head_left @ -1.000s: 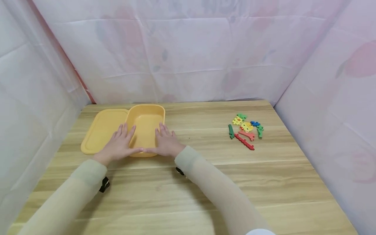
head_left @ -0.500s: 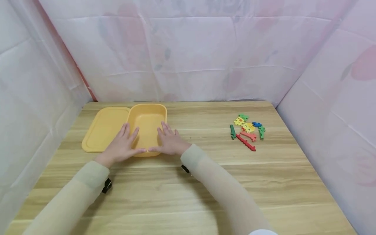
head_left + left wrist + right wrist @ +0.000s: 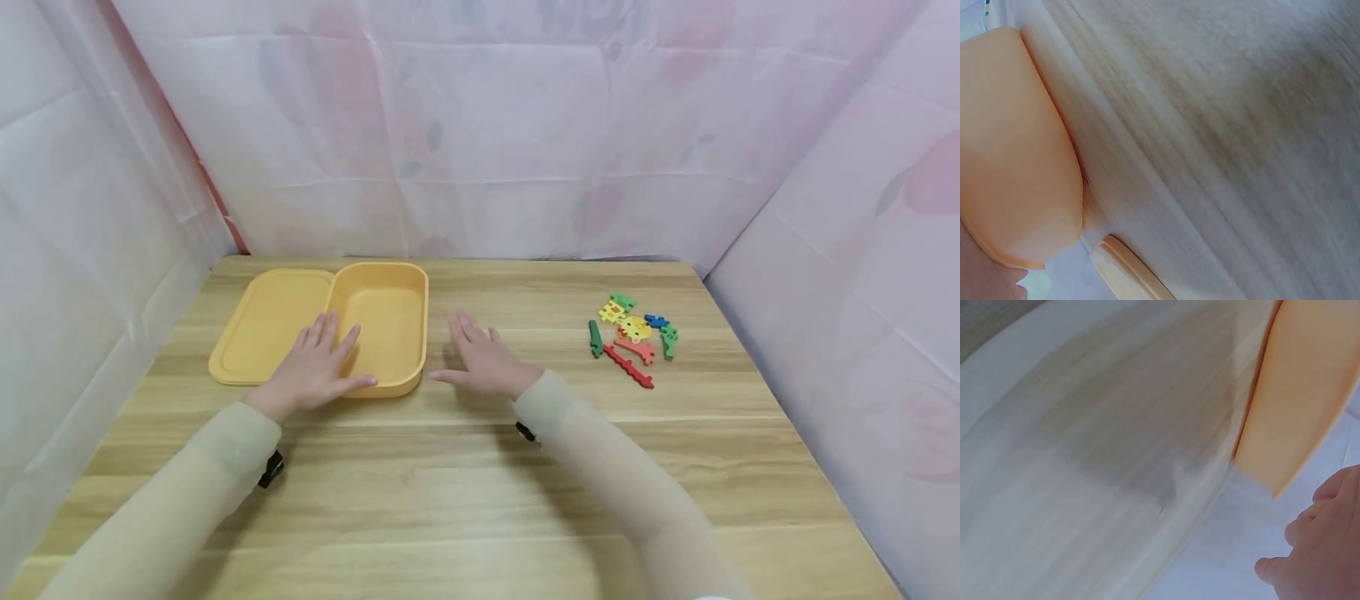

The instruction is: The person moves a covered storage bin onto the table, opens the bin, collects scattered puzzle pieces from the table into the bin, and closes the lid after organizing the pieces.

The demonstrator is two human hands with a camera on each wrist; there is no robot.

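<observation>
Box (image 3: pixel 386 321) of yellow plastic lies open-topped on the wooden table (image 3: pixel 480 483), left of centre, its long axis running from the near edge toward the back curtain. Just beside it, touching on its left, the matching lid (image 3: pixel 262 321) lies flat with the same orientation. The left hand (image 3: pixel 315 371) rests on the box's near left corner, fingers straight and spread, grasping nothing. The right hand (image 3: pixel 483 362) hovers just right of the box, apart from it, fingers relaxed and extended. Only the head view shows the coloured puzzle pieces (image 3: pixel 630 337) well off to the right; the blurred wrist views show just the box's side wall (image 3: pixel 1016 156) and tabletop.
</observation>
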